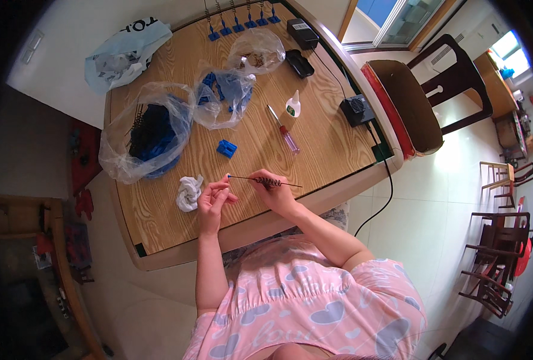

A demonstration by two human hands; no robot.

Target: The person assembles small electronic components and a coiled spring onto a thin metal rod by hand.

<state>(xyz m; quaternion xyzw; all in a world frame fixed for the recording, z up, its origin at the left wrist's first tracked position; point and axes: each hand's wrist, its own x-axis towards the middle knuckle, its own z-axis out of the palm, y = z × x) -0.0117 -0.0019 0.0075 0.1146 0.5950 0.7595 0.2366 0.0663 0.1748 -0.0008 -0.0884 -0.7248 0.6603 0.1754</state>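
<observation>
My right hand (273,191) grips a thin black wire rod with a coiled middle (269,182); its straight ends stick out to both sides. At the rod's left end, the fingertips of my left hand (216,199) pinch a small blue piece (229,176). Whether the rod has entered that piece is too small to tell. Just beyond my hands lies a blue plastic block (226,149). A screwdriver with a clear pinkish handle (289,141) rests to the right of it, near a small white glue bottle (293,105). Crumpled white tissue (189,194) sits left of my left hand.
Clear bags hold black coiled wires (148,132), blue parts (221,90) and brownish bits (254,59). Several blue bases with upright coils (238,27) line the far edge. A black adapter (356,110) with a cable, a black tray (299,63) and a chair (458,90) are rightward.
</observation>
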